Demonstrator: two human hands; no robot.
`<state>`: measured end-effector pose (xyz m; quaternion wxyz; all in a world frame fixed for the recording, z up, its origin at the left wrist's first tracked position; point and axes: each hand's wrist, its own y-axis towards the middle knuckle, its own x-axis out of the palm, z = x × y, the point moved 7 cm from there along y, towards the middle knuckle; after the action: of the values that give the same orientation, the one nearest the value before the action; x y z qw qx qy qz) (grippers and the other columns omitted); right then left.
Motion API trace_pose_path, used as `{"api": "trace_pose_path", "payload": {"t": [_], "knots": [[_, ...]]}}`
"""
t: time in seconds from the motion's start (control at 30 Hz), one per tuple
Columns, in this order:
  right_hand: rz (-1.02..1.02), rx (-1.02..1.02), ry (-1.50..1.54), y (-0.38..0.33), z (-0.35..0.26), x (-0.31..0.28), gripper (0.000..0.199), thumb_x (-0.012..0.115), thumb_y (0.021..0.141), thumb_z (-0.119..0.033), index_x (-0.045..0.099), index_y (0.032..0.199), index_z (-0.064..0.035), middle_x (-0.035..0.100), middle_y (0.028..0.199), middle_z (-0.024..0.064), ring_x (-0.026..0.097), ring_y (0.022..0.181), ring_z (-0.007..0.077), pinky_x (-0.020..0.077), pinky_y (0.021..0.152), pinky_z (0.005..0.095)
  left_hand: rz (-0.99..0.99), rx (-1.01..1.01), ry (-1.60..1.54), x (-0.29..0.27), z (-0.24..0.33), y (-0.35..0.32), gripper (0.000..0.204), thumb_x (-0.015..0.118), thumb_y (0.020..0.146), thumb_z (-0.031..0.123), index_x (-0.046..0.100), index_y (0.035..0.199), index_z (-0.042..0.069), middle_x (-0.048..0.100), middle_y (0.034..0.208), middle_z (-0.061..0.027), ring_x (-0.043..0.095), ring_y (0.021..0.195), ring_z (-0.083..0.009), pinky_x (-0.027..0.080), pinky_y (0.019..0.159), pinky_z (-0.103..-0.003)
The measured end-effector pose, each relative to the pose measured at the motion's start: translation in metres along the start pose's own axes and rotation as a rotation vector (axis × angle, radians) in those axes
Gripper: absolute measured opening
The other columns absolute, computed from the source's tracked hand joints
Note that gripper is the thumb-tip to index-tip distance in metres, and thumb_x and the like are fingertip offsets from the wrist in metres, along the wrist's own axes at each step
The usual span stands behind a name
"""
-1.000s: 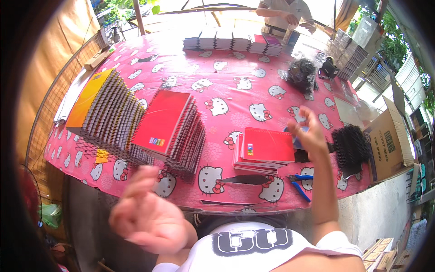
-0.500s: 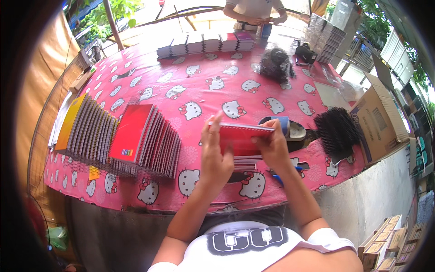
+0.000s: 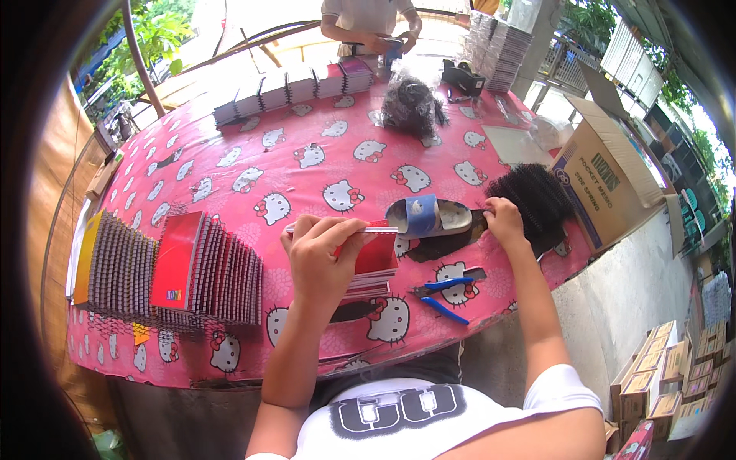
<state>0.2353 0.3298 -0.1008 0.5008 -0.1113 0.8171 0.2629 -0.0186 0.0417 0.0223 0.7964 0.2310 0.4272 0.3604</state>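
1. Across most of the view spreads the counter [image 3: 303, 178], covered in pink cloth printed with white cat faces.
2. At its far side stands a co-worker [image 3: 366, 17] in a pale shirt, hands at a small blue thing [image 3: 393, 50].
3. On the right sits a brown box [image 3: 602, 172], flaps raised.
4. Along the far edge runs a row of notebooks [image 3: 287, 88].
5. At the near left, the red stack [image 3: 208, 268] of spiral-bound pads stands just beside the yellow stack [image 3: 119, 264].
6. Black coils [image 3: 533, 201] lie heaped just left of the box.
7. The left hand [image 3: 326, 249] has its grip clamped on the edge of a red pad [image 3: 382, 230], at the far end of a pile [image 3: 366, 288] of red pads; whether pad and pile touch, I cannot tell.
8. The right hand [image 3: 504, 221] is just beside the coils, at their left; whether its grip is merely together or clamped on a coil, I cannot tell.
9. A slipper [image 3: 422, 217] with a blue strap lies between the two hands.
10. Blue-handled pliers [image 3: 452, 283] lie right of the pile, handles spread.
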Motion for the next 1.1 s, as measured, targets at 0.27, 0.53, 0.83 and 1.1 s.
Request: {"api": "trace_pose_path", "payload": {"t": [0.27, 0.53, 0.83, 1.1], "knots": [[0.048, -0.465, 0.669, -0.061, -0.200, -0.072, 0.030, 0.068, 0.075, 0.005, 0.071, 0.103, -0.0052, 0.064, 0.087, 0.0107, 0.065, 0.078, 0.0209, 0.0512, 0.068, 0.0308, 0.033, 0.003, 0.087, -0.006, 0.004, -0.003, 0.022, 0.082, 0.070, 0.027, 0.075, 0.085, 0.013, 0.070, 0.082, 0.0028, 0.054, 0.082, -0.0148, 0.038, 0.080, -0.033], [-0.049, -0.496, 0.804, -0.053, -0.222, -0.077, 0.021, 0.074, 0.076, -0.001, 0.073, 0.096, -0.0064, 0.063, 0.082, 0.0044, 0.060, 0.073, 0.0116, 0.0477, 0.062, 0.0264, 0.067, 0.011, 0.037, -0.002, 0.006, -0.001, 0.022, 0.083, 0.068, 0.027, 0.075, 0.082, 0.012, 0.068, 0.078, 0.0021, 0.054, 0.080, -0.0148, 0.037, 0.080, -0.032], [-0.352, -0.299, 0.765, -0.050, -0.230, -0.067, 0.017, 0.068, 0.086, -0.016, 0.066, 0.098, -0.0039, 0.060, 0.086, 0.0050, 0.058, 0.074, 0.0137, 0.0474, 0.065, 0.0287, 0.089, -0.007, 0.021, 0.005, -0.003, -0.007, 0.019, 0.079, 0.070, 0.030, 0.074, 0.083, 0.017, 0.067, 0.081, 0.0055, 0.053, 0.083, -0.0149, 0.027, 0.084, -0.039], [-0.021, -0.571, 0.434, -0.061, -0.257, -0.083, 0.020, 0.069, 0.083, -0.020, 0.059, 0.093, -0.0064, 0.060, 0.087, 0.0095, 0.061, 0.076, 0.0307, 0.0481, 0.061, 0.0410, 0.053, -0.018, 0.010, 0.003, -0.003, -0.010, 0.020, 0.078, 0.068, 0.026, 0.073, 0.087, 0.020, 0.067, 0.084, 0.0054, 0.053, 0.086, -0.0161, 0.028, 0.084, -0.043]]}}
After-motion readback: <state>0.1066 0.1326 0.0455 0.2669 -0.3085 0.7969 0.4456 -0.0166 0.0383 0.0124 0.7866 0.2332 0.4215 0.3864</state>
